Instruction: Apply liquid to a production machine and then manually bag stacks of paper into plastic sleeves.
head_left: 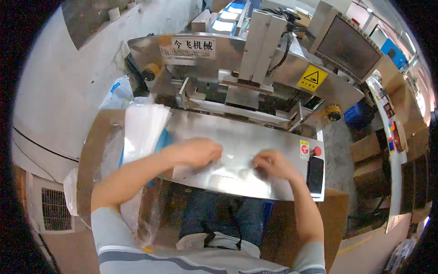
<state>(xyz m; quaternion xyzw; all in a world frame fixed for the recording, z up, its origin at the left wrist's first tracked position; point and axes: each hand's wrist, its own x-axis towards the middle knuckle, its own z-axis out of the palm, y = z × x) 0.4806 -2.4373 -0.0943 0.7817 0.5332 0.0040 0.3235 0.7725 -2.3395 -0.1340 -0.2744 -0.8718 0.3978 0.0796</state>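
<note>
My left hand [204, 152] is over the middle of a shiny metal work plate [196, 123], fingers curled closed and a little blurred. Facing it across a short gap, my right hand [273, 163] has its thumb and fingers drawn together in a pinch. Whatever the fingers may hold is too small or too see-through to make out. Beside my left forearm lies a fanned stack of white, thin sheets or bags [143, 130], with something blue [164, 141] showing beneath it. To the right of my right hand, a black phone [315, 176] rests at the plate's corner.
Behind the plate stands a metal press machine with an upright column [261, 45] and a crossbar. A red push button [316, 150] sits near the phone. A dark monitor [349, 45] is at the back right. Cardboard [98, 141] lies left, and boxes [369, 155] are stacked right.
</note>
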